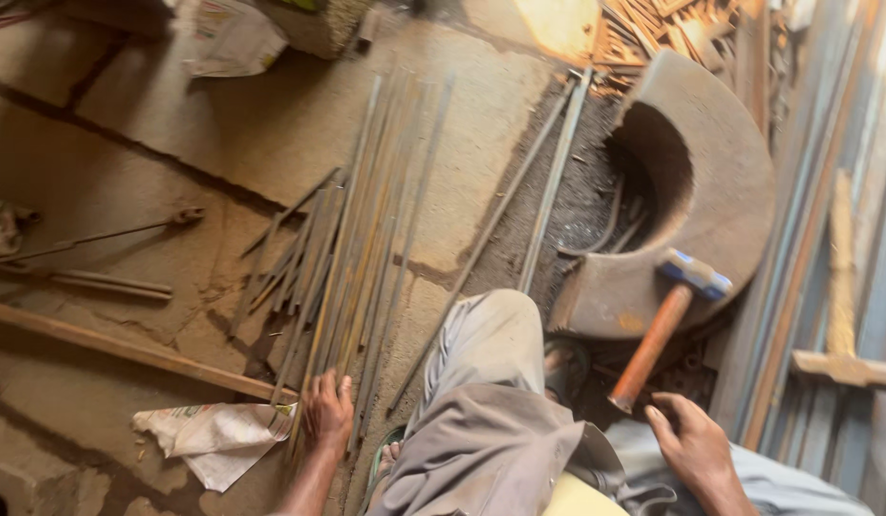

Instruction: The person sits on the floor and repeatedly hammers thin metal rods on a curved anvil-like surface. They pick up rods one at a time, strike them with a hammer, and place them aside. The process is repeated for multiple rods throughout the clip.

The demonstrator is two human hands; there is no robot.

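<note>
Lying on the dirt floor [99,182] at far left are a long wooden stick [128,351] and a crumpled paper [213,438]. Just right of the paper, the left hand [327,413] rests with spread fingers on the near ends of a bundle of thin metal rods [362,239], gripping none. Farther right, the right hand [693,444] lies loosely curled on the knee, empty, just beside the orange handle of a hammer [664,325] that leans against a curved clay hearth [710,182].

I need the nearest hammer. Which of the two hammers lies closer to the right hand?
The orange-handled hammer with the blue-marked head, just above the right hand; the pale wooden hammer lies farther right.
</note>
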